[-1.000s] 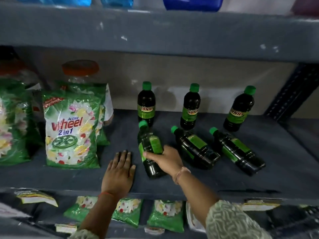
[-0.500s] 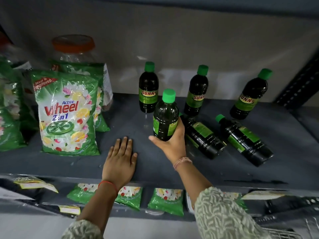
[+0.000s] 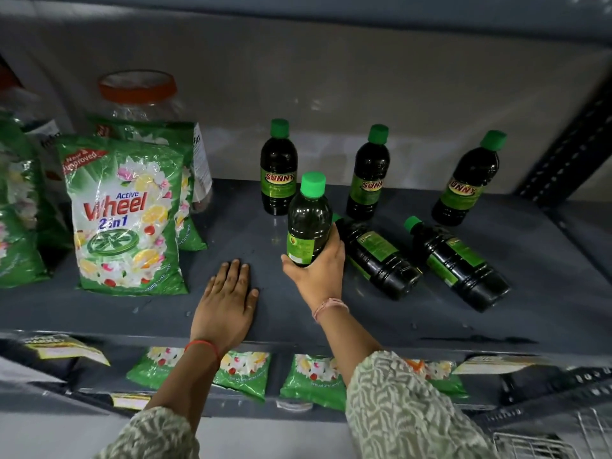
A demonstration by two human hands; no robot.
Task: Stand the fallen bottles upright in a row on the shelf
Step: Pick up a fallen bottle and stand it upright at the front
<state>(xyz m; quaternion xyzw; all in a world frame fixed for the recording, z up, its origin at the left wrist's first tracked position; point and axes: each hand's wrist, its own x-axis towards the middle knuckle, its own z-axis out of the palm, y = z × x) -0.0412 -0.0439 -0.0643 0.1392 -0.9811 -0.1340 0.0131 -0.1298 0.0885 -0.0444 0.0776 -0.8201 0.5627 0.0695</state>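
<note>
My right hand [image 3: 318, 273] grips a dark bottle with a green cap and green label [image 3: 308, 220], held upright just above the grey shelf [image 3: 231, 313]. Three like bottles stand at the back: one at the left [image 3: 279, 167], one in the middle [image 3: 369, 173] and one at the right [image 3: 467, 180]. Two more lie on their sides, caps pointing back-left: one [image 3: 377, 256] right beside my right hand, the other [image 3: 458, 263] farther right. My left hand [image 3: 228, 303] rests flat on the shelf, fingers spread, holding nothing.
Green detergent packs [image 3: 127, 217] stand at the left, with a clear jar with an orange lid [image 3: 139, 94] behind them. A dark metal upright [image 3: 569, 144] bounds the shelf at the right. Small green sachets [image 3: 241, 372] hang under the front edge.
My right hand has taken the leftmost fallen bottle off the shelf and turned it upright. The left hand has stayed flat. The camera has moved closer and lower.
</note>
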